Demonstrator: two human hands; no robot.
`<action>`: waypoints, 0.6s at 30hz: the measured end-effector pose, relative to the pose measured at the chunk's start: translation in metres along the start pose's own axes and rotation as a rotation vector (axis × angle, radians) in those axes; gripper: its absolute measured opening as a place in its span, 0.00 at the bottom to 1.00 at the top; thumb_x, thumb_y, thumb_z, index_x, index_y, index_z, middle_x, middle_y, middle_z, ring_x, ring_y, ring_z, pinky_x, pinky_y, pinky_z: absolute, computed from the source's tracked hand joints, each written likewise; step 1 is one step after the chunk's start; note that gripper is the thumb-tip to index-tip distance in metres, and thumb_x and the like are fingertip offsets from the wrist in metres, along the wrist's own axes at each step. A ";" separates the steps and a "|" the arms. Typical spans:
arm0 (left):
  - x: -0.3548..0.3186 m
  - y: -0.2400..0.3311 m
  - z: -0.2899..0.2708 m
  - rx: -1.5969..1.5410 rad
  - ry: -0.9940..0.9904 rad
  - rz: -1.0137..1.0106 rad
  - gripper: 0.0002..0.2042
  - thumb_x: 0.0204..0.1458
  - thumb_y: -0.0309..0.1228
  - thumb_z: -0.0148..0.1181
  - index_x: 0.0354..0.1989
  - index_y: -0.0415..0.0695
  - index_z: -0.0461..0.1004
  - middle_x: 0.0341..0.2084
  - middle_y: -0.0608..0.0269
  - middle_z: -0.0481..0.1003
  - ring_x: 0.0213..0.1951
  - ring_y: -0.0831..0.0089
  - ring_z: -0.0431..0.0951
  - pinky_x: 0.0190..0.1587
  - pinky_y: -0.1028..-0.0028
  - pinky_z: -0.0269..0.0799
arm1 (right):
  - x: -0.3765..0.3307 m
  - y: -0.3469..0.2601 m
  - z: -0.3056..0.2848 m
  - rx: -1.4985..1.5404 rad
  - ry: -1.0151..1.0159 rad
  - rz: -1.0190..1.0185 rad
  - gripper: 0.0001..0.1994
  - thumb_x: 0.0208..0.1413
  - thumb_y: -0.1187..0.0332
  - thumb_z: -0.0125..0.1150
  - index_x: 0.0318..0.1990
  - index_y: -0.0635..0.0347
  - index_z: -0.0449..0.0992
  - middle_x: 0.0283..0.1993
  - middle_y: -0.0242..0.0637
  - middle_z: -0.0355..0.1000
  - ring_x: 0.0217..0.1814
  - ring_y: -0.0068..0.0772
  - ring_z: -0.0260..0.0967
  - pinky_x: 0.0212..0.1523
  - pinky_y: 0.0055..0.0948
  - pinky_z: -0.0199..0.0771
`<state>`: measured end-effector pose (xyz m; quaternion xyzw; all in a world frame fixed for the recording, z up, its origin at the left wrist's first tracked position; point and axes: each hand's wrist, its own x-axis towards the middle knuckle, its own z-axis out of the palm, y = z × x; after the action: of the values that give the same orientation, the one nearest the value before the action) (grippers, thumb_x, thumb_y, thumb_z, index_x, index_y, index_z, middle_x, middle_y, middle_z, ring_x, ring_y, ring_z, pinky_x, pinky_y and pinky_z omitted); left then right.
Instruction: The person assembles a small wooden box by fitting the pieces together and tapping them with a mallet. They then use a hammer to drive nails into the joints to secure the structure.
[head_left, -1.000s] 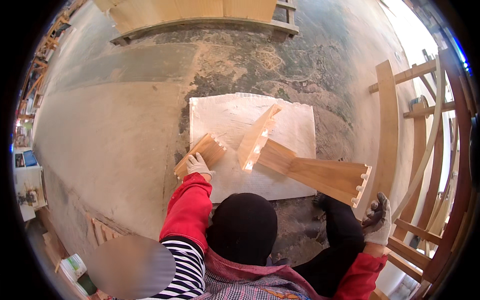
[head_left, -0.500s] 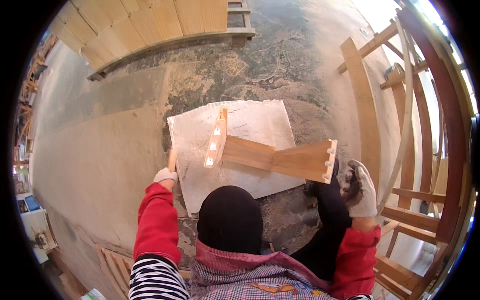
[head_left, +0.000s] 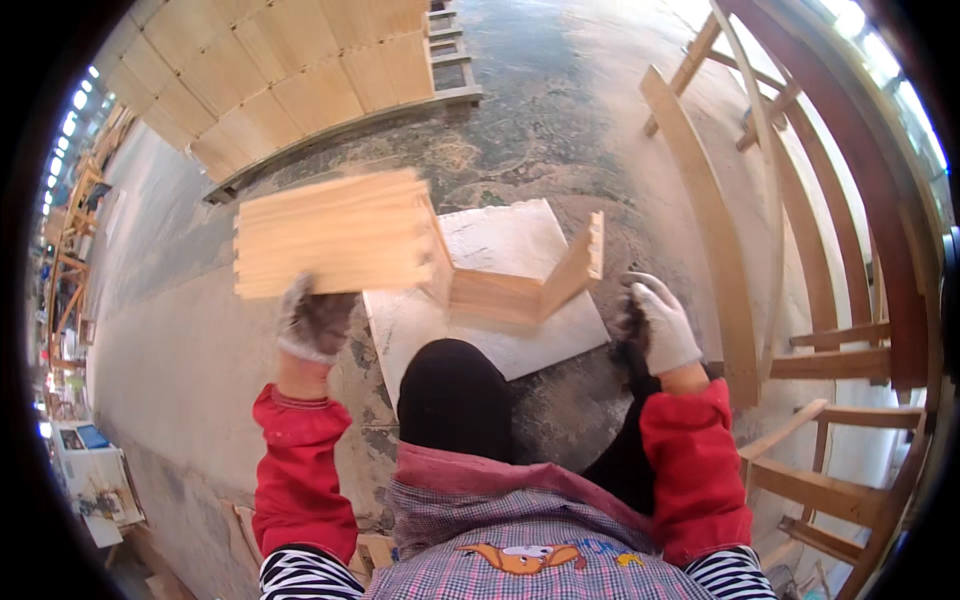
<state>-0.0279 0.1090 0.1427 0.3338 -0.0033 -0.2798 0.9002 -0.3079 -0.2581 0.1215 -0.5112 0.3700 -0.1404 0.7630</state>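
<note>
Raised since a moment ago, the finger-jointed panel (head_left: 330,235) is beside the joined boards (head_left: 495,295), my left hand (head_left: 315,320) pinching its lower edge, leaving toothed ends (head_left: 238,255) free; my right hand (head_left: 660,320) curls, its grip unclear.

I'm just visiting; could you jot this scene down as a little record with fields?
Left hand: gloved, holding the wide board at its near edge
Right hand: gloved, fingers curled; whether it holds anything is unclear
Joined boards: set at angles, on a white sheet
Contact between wide board and joined boards: cannot tell
Far left: stacked boards
Right side: long plank
</note>
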 end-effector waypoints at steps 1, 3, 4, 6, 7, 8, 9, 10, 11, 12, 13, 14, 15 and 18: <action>0.000 -0.021 0.022 0.015 -0.021 -0.063 0.23 0.60 0.35 0.60 0.62 0.42 0.69 0.59 0.53 0.73 0.59 0.55 0.76 0.62 0.58 0.75 | -0.005 0.001 0.002 -0.018 -0.048 0.011 0.16 0.67 0.64 0.55 0.59 0.56 0.73 0.39 0.32 0.75 0.34 0.25 0.74 0.31 0.25 0.75; 0.004 -0.063 0.068 0.073 -0.018 -0.104 0.18 0.57 0.33 0.64 0.55 0.43 0.73 0.50 0.54 0.78 0.53 0.56 0.79 0.60 0.53 0.75 | -0.019 -0.004 0.014 -0.172 -0.091 0.003 0.19 0.67 0.64 0.55 0.63 0.57 0.70 0.47 0.32 0.73 0.41 0.25 0.73 0.37 0.26 0.75; 0.010 -0.082 0.079 0.090 -0.073 -0.132 0.17 0.57 0.33 0.64 0.54 0.43 0.73 0.50 0.55 0.78 0.52 0.57 0.79 0.58 0.53 0.76 | -0.019 0.001 0.013 -0.199 -0.138 -0.050 0.21 0.66 0.65 0.55 0.65 0.56 0.68 0.51 0.32 0.71 0.45 0.25 0.71 0.40 0.27 0.75; 0.017 -0.111 0.104 0.096 -0.030 -0.212 0.14 0.59 0.32 0.62 0.51 0.42 0.72 0.45 0.55 0.78 0.47 0.57 0.81 0.54 0.55 0.79 | -0.016 0.009 0.019 -0.205 -0.186 -0.094 0.26 0.64 0.68 0.57 0.69 0.57 0.63 0.56 0.33 0.68 0.48 0.23 0.69 0.45 0.25 0.73; 0.021 -0.125 0.113 0.123 0.011 -0.239 0.13 0.60 0.32 0.62 0.50 0.41 0.72 0.43 0.56 0.78 0.45 0.57 0.81 0.52 0.56 0.80 | -0.015 0.015 0.018 -0.220 -0.190 -0.124 0.27 0.63 0.69 0.58 0.70 0.57 0.62 0.57 0.34 0.68 0.49 0.23 0.68 0.47 0.24 0.72; 0.028 -0.134 0.113 0.117 0.019 -0.265 0.13 0.60 0.31 0.62 0.49 0.40 0.72 0.42 0.55 0.78 0.44 0.56 0.81 0.51 0.56 0.81 | -0.012 0.018 0.014 -0.197 -0.219 -0.136 0.30 0.63 0.70 0.58 0.71 0.61 0.59 0.60 0.39 0.67 0.52 0.26 0.68 0.53 0.26 0.71; 0.037 -0.143 0.107 0.113 0.038 -0.283 0.12 0.60 0.31 0.62 0.49 0.40 0.72 0.41 0.55 0.77 0.43 0.56 0.81 0.51 0.57 0.82 | -0.003 0.028 0.014 -0.214 -0.232 -0.182 0.30 0.63 0.70 0.58 0.71 0.62 0.58 0.62 0.41 0.67 0.53 0.27 0.68 0.54 0.27 0.71; 0.042 -0.152 0.105 0.109 0.050 -0.313 0.12 0.60 0.30 0.62 0.48 0.39 0.73 0.40 0.55 0.77 0.43 0.56 0.81 0.50 0.58 0.83 | 0.004 0.038 0.011 -0.231 -0.230 -0.226 0.30 0.63 0.70 0.58 0.72 0.63 0.57 0.63 0.43 0.66 0.53 0.29 0.68 0.55 0.29 0.71; 0.047 -0.157 0.102 0.112 0.067 -0.316 0.12 0.60 0.30 0.61 0.48 0.39 0.73 0.40 0.55 0.77 0.43 0.56 0.81 0.49 0.58 0.83 | 0.010 0.046 0.009 -0.250 -0.233 -0.271 0.31 0.63 0.70 0.58 0.72 0.64 0.57 0.65 0.45 0.66 0.54 0.30 0.68 0.56 0.30 0.71; 0.049 -0.161 0.101 0.114 0.083 -0.320 0.11 0.60 0.30 0.61 0.48 0.38 0.73 0.40 0.54 0.77 0.43 0.55 0.81 0.48 0.58 0.84 | 0.011 0.045 0.008 -0.260 -0.245 -0.291 0.32 0.62 0.70 0.59 0.72 0.67 0.55 0.68 0.49 0.64 0.59 0.34 0.67 0.60 0.31 0.69; 0.051 -0.163 0.100 0.117 0.101 -0.322 0.11 0.60 0.30 0.61 0.47 0.38 0.73 0.40 0.53 0.77 0.43 0.55 0.81 0.48 0.59 0.84 | 0.010 0.046 0.007 -0.265 -0.242 -0.278 0.33 0.61 0.70 0.59 0.72 0.67 0.55 0.68 0.50 0.64 0.61 0.34 0.67 0.61 0.31 0.68; 0.053 -0.164 0.098 0.112 0.088 -0.312 0.12 0.60 0.30 0.61 0.48 0.38 0.73 0.42 0.52 0.78 0.45 0.55 0.81 0.49 0.58 0.83 | 0.010 0.046 0.008 -0.269 -0.241 -0.264 0.33 0.61 0.70 0.59 0.72 0.67 0.55 0.67 0.50 0.64 0.62 0.35 0.66 0.61 0.31 0.67; 0.051 -0.164 0.096 0.105 0.077 -0.301 0.12 0.60 0.30 0.61 0.49 0.38 0.73 0.43 0.51 0.78 0.46 0.55 0.81 0.51 0.58 0.83 | 0.009 0.044 0.009 -0.277 -0.243 -0.249 0.34 0.60 0.70 0.59 0.72 0.67 0.55 0.67 0.50 0.64 0.64 0.35 0.65 0.62 0.30 0.67; 0.050 -0.160 0.095 0.100 0.075 -0.289 0.12 0.61 0.30 0.60 0.48 0.38 0.73 0.43 0.51 0.78 0.45 0.54 0.81 0.50 0.57 0.84 | 0.012 0.039 0.010 -0.322 -0.272 -0.298 0.34 0.60 0.70 0.58 0.72 0.69 0.53 0.69 0.52 0.62 0.70 0.38 0.61 0.66 0.33 0.63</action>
<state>-0.0839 -0.0725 0.1112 0.3855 0.0645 -0.3931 0.8323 -0.2990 -0.2416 0.0833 -0.6893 0.2019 -0.1206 0.6853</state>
